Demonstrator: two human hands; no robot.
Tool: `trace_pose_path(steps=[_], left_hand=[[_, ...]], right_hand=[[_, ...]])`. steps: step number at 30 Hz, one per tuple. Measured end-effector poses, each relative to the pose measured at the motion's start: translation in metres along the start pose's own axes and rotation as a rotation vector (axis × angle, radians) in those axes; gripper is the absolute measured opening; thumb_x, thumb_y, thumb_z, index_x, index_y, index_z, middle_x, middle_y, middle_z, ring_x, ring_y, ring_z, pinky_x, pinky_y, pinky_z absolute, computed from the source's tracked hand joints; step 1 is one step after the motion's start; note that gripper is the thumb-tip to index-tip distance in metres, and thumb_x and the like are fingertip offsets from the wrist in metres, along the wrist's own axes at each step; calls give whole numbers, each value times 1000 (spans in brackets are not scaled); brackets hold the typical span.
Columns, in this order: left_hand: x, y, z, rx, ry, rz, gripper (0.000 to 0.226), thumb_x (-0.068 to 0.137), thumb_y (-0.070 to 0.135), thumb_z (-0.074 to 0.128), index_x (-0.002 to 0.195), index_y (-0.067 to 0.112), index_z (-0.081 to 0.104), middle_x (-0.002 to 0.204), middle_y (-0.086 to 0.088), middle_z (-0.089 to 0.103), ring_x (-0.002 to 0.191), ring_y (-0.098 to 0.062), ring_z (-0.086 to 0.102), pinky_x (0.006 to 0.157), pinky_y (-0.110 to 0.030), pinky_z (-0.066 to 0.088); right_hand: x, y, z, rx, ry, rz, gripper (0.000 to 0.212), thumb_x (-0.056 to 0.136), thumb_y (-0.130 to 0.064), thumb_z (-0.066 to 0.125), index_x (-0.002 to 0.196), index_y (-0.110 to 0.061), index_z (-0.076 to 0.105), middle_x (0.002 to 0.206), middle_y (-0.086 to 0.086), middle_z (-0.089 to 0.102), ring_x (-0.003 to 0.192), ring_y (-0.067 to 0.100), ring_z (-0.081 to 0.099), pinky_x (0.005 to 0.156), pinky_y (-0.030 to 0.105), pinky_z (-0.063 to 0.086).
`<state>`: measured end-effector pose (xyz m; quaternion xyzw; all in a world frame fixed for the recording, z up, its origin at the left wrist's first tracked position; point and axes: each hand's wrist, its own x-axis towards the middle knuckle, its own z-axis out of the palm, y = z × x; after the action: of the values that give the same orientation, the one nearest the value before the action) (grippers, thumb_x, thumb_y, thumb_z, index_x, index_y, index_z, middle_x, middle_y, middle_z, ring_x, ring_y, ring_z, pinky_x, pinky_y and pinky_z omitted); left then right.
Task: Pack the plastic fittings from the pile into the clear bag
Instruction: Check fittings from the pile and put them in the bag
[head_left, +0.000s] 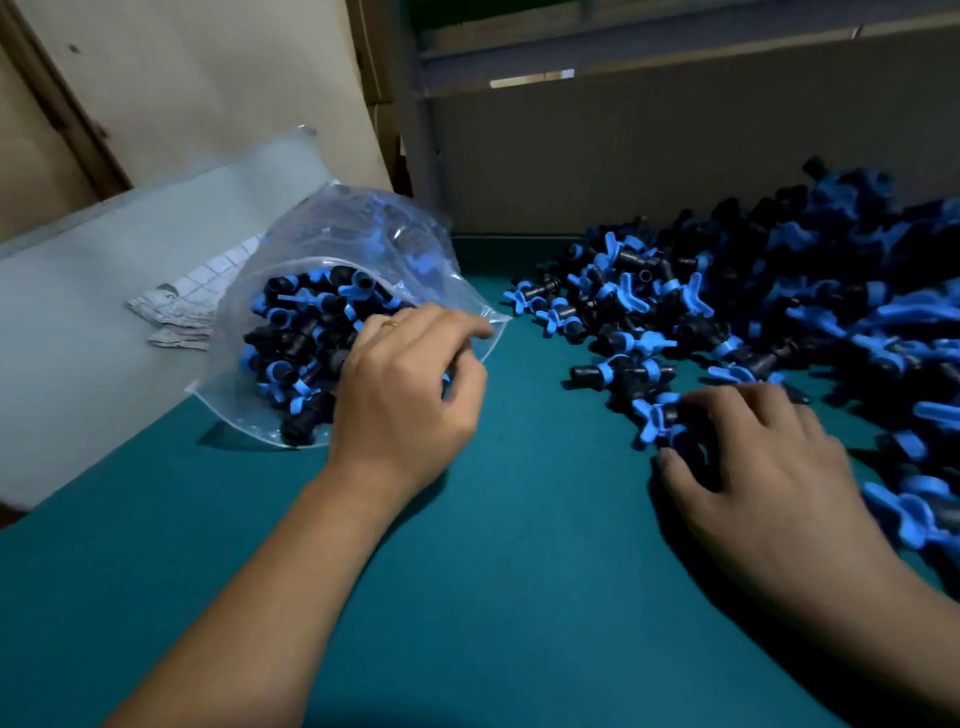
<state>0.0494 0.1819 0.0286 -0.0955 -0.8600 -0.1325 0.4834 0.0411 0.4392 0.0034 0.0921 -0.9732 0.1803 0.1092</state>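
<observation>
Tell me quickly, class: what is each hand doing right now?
Left hand: grips the clear bag at its mouth.
Right hand: fingers curl round fittings at the pile's edge.

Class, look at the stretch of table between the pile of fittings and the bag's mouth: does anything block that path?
Nothing visible does. The green table lies bare between the pile and the clear bag, whose mouth the left hand holds open.

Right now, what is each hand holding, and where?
Left hand grips the clear bag by its open rim. Right hand fingers curl around fittings at the pile's near edge.
</observation>
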Motion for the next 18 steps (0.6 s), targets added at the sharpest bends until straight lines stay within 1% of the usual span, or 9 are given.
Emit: trace_pose_path(steps=[1, 3, 5, 7, 10, 12, 14, 16, 18], left_hand=[[-1, 8, 2, -59, -55, 70, 23, 88, 5, 61, 104, 12, 76, 94, 0, 73, 87, -27, 68, 82, -47, 50], [-4, 21, 7, -214, -279, 115, 31, 92, 10, 63, 121, 17, 72, 100, 4, 68, 93, -19, 64, 86, -45, 51], [-9, 32, 11, -319, -550, 108, 48, 95, 22, 66, 142, 30, 59, 118, 10, 61, 109, -9, 59, 96, -39, 50], [-14, 38, 17, -377, -701, 97, 60, 94, 34, 69, 150, 39, 48, 131, 14, 55, 120, -7, 56, 102, -38, 49], [-14, 39, 23, -422, -701, 75, 52, 93, 35, 65, 142, 40, 50, 128, 16, 56, 117, -9, 59, 96, -41, 52], [-13, 37, 25, -476, -659, 52, 37, 97, 29, 63, 132, 36, 56, 124, 16, 60, 116, -11, 61, 96, -43, 52], [-13, 33, 25, -531, -627, 18, 28, 98, 28, 65, 126, 31, 60, 122, 16, 63, 118, -12, 62, 99, -43, 51], [-14, 31, 24, -589, -585, -39, 28, 97, 31, 70, 125, 30, 62, 120, 14, 66, 117, -14, 64, 99, -40, 51], [-14, 31, 23, -674, -549, -134, 38, 93, 33, 75, 128, 31, 62, 118, 10, 68, 112, -21, 67, 94, -39, 54]], right_hand=[[-1, 0, -2, 47, 6, -38, 40, 89, -45, 63, 123, -24, 61, 120, 3, 54, 118, 31, 50, 100, 45, 42], [-1, 0, -5, 173, 10, -92, 34, 87, -42, 70, 115, -26, 61, 112, -3, 55, 113, 23, 52, 95, 35, 41], [-2, -2, -6, 320, 10, -122, 39, 85, -45, 73, 116, -29, 57, 110, -9, 58, 107, 14, 54, 88, 29, 40], [-5, -4, -8, 433, 37, -150, 43, 83, -49, 72, 117, -30, 55, 109, -13, 62, 103, 8, 58, 86, 24, 41], [-6, -8, -10, 453, 86, -229, 36, 82, -50, 74, 106, -27, 60, 98, -12, 63, 92, 6, 58, 77, 15, 40], [-7, -9, -12, 484, 92, -261, 32, 82, -51, 77, 98, -27, 62, 91, -13, 64, 87, 6, 59, 76, 15, 43], [-8, -8, -14, 538, 97, -283, 31, 82, -52, 77, 97, -28, 63, 86, -15, 66, 86, 4, 61, 75, 15, 45], [-9, -7, -16, 570, 109, -299, 30, 83, -50, 77, 98, -29, 62, 84, -17, 65, 84, 3, 62, 72, 14, 44], [-9, -6, -16, 574, 138, -318, 26, 86, -47, 76, 96, -28, 61, 84, -15, 64, 83, 7, 61, 70, 15, 43]])
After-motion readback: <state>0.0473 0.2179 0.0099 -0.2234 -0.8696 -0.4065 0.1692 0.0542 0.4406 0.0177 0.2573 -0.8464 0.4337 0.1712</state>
